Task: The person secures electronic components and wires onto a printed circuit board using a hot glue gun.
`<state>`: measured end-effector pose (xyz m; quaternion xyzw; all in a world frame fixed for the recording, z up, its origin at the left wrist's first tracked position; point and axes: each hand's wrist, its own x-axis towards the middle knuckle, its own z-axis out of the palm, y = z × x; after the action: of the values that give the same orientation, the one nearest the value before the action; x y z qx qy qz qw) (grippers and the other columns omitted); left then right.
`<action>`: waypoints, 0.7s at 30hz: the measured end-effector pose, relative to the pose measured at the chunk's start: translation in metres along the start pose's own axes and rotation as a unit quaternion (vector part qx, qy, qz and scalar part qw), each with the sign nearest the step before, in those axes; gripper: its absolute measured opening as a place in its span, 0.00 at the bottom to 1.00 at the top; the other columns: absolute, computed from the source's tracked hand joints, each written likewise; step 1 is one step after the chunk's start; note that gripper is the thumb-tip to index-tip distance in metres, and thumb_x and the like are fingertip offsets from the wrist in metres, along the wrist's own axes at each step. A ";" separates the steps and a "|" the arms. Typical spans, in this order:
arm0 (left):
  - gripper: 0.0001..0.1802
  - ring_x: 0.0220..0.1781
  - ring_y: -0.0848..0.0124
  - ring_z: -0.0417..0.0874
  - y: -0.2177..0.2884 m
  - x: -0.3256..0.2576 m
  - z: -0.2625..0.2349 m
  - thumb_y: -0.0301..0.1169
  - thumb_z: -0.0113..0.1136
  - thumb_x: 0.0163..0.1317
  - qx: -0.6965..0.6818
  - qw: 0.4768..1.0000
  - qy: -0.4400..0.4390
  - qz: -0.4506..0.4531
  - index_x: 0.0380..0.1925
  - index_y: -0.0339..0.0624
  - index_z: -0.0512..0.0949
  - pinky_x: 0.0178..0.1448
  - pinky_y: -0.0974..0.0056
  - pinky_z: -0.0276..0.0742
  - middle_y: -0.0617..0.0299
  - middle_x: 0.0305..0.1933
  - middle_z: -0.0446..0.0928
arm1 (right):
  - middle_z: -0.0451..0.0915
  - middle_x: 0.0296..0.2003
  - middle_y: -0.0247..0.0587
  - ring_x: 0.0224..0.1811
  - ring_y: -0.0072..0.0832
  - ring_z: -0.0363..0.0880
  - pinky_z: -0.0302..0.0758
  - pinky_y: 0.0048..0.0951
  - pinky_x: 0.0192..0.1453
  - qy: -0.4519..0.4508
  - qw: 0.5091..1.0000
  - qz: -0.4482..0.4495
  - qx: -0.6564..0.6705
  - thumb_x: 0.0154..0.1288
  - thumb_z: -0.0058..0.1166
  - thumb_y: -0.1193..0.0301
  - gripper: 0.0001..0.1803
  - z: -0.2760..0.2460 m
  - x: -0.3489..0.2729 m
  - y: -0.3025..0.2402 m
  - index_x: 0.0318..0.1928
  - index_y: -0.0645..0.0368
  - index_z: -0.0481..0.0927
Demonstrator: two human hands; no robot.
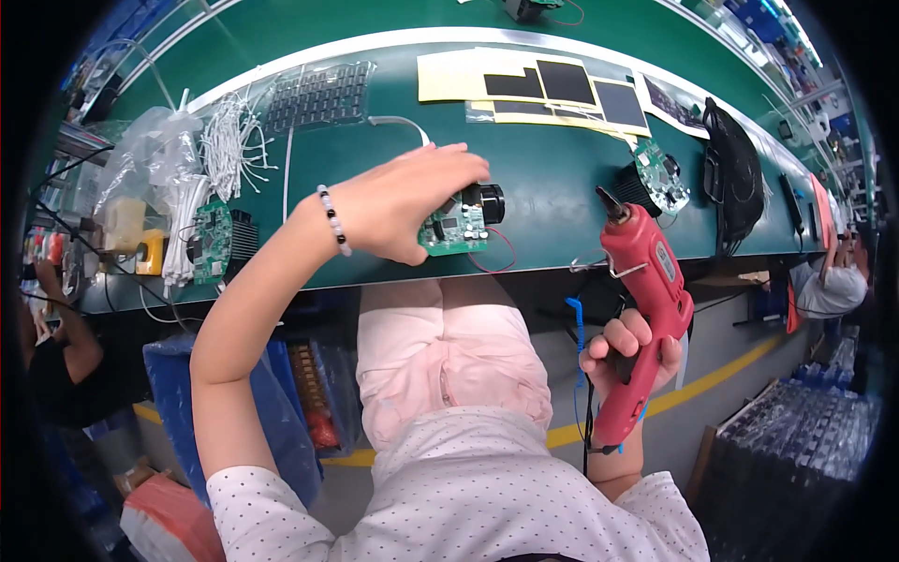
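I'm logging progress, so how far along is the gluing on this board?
Done: a similar board lies to the right, set aside on the bench; whether it is glued cannot be told. In hand: the left hand holds a green board at the bench edge, and the right hand grips the red glue gun, nozzle off the board. Left: another board waits at the far left.

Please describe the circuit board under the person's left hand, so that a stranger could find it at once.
Look at the long green workbench, then at its near edge in the middle, where the left hand rests. Under it lies a small green circuit board with a black cylindrical part and red wire; the other boards sit untouched at the sides.
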<state>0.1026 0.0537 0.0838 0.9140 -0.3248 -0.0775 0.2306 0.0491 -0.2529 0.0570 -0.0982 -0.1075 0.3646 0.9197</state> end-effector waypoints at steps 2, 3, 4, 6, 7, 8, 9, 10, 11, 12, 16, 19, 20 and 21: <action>0.51 0.68 0.56 0.49 0.003 -0.006 -0.004 0.27 0.67 0.27 0.015 1.000 -0.016 -0.017 0.58 0.38 0.54 0.69 0.58 0.46 0.51 0.64 0.53 | 0.70 0.32 0.37 0.56 0.49 0.64 0.66 0.50 0.55 0.006 1.000 -0.006 -0.005 0.58 0.48 0.62 0.11 -0.001 -0.001 -0.001 0.32 0.56 0.66; 0.56 0.68 0.56 0.49 0.002 -0.011 -0.005 0.32 0.70 0.25 0.005 0.999 0.028 -0.025 0.60 0.39 0.52 0.69 0.57 0.45 0.51 0.64 0.53 | 0.69 0.33 0.38 0.56 0.49 0.63 0.64 0.51 0.57 0.006 1.000 -0.012 -0.008 0.57 0.49 0.64 0.11 -0.001 -0.001 -0.001 0.33 0.57 0.66; 0.61 0.68 0.56 0.48 0.001 -0.017 -0.004 0.37 0.73 0.23 -0.003 0.997 0.071 -0.033 0.62 0.40 0.49 0.69 0.56 0.44 0.51 0.65 0.52 | 0.69 0.33 0.38 0.56 0.49 0.63 0.64 0.51 0.57 0.007 1.000 -0.010 -0.008 0.57 0.49 0.64 0.11 -0.002 0.000 0.001 0.33 0.57 0.66; 0.66 0.67 0.56 0.52 0.000 -0.033 0.008 0.41 0.76 0.19 -0.034 0.987 0.154 -0.027 0.62 0.38 0.47 0.68 0.54 0.48 0.48 0.63 0.54 | 0.68 0.34 0.39 0.57 0.49 0.63 0.63 0.52 0.59 0.024 0.999 -0.034 -0.021 0.57 0.50 0.66 0.11 -0.001 0.002 0.003 0.33 0.58 0.65; 0.66 0.66 0.57 0.53 -0.001 -0.038 0.022 0.41 0.77 0.19 -0.121 0.958 0.248 -0.083 0.62 0.38 0.47 0.67 0.55 0.49 0.48 0.63 0.54 | 0.68 0.34 0.39 0.57 0.49 0.63 0.63 0.52 0.59 0.027 0.999 -0.038 -0.024 0.57 0.50 0.66 0.11 -0.002 0.003 0.003 0.33 0.58 0.65; 0.66 0.66 0.58 0.55 0.002 -0.047 0.035 0.40 0.77 0.20 -0.201 0.908 0.338 -0.146 0.62 0.38 0.47 0.67 0.56 0.50 0.48 0.63 0.55 | 0.68 0.33 0.39 0.56 0.48 0.64 0.63 0.53 0.59 0.024 0.999 -0.031 -0.026 0.57 0.50 0.66 0.11 -0.002 0.006 0.004 0.32 0.58 0.65; 0.66 0.65 0.59 0.57 0.003 -0.052 0.052 0.40 0.78 0.20 -0.242 0.880 0.372 -0.170 0.62 0.38 0.47 0.66 0.59 0.53 0.49 0.62 0.56 | 0.68 0.31 0.38 0.54 0.48 0.65 0.62 0.53 0.59 0.020 0.999 -0.025 -0.028 0.57 0.50 0.65 0.11 -0.001 0.009 0.006 0.32 0.57 0.65; 0.66 0.64 0.59 0.58 0.004 -0.052 0.069 0.39 0.78 0.20 -0.277 0.856 0.393 -0.188 0.62 0.38 0.47 0.66 0.60 0.54 0.48 0.61 0.58 | 0.68 0.31 0.38 0.54 0.48 0.65 0.62 0.53 0.59 0.020 0.999 -0.020 -0.028 0.57 0.50 0.65 0.11 -0.003 0.014 0.008 0.32 0.57 0.65; 0.65 0.64 0.59 0.59 0.002 -0.049 0.084 0.39 0.78 0.21 -0.284 0.857 0.390 -0.184 0.62 0.38 0.48 0.65 0.60 0.54 0.48 0.61 0.58 | 0.69 0.29 0.37 0.51 0.46 0.68 0.62 0.53 0.58 0.004 1.000 -0.012 -0.023 0.55 0.50 0.65 0.11 -0.003 0.019 0.009 0.30 0.57 0.65; 0.65 0.63 0.59 0.59 0.001 -0.044 0.094 0.39 0.78 0.21 -0.291 0.857 0.386 -0.181 0.62 0.38 0.48 0.65 0.60 0.55 0.48 0.61 0.59 | 0.69 0.26 0.36 0.47 0.45 0.70 0.62 0.53 0.58 -0.012 1.000 -0.005 -0.018 0.54 0.50 0.64 0.11 -0.003 0.022 0.011 0.29 0.56 0.66; 0.58 0.53 0.61 0.70 0.002 -0.017 0.098 0.37 0.77 0.23 -0.252 0.849 0.416 -0.208 0.58 0.35 0.55 0.57 0.61 0.66 0.49 0.53 0.66 | 0.68 0.21 0.34 0.38 0.40 0.73 0.63 0.53 0.57 0.013 0.995 0.005 -0.098 0.51 0.49 0.62 0.11 0.007 0.030 0.013 0.26 0.55 0.66; 0.50 0.48 0.70 0.73 0.002 -0.007 0.099 0.31 0.76 0.26 -0.255 0.840 0.449 -0.168 0.53 0.36 0.59 0.52 0.66 0.69 0.55 0.47 0.70 | 0.69 0.20 0.35 0.29 0.37 0.72 0.67 0.51 0.53 0.035 0.990 0.014 -0.139 0.48 0.46 0.61 0.12 0.010 0.030 0.015 0.25 0.56 0.66; 0.47 0.48 0.70 0.73 0.004 -0.006 0.101 0.32 0.75 0.27 -0.264 0.831 0.462 -0.163 0.51 0.36 0.60 0.52 0.66 0.69 0.56 0.47 0.70 | 0.69 0.20 0.35 0.29 0.37 0.72 0.67 0.51 0.53 0.037 0.989 0.012 -0.139 0.48 0.46 0.61 0.12 0.009 0.029 0.015 0.25 0.56 0.66; 0.46 0.47 0.68 0.74 0.007 -0.005 0.100 0.33 0.75 0.26 -0.261 0.831 0.464 -0.161 0.49 0.36 0.61 0.51 0.66 0.70 0.55 0.46 0.70 | 0.69 0.20 0.35 0.29 0.37 0.73 0.68 0.51 0.52 0.037 0.991 0.026 -0.127 0.48 0.46 0.61 0.12 0.009 0.028 0.014 0.25 0.56 0.66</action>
<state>0.0655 0.0149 -0.0011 0.7874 0.0051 0.2379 0.5686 0.0575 -0.2223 0.0653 -0.2305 -0.1165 0.3683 0.8931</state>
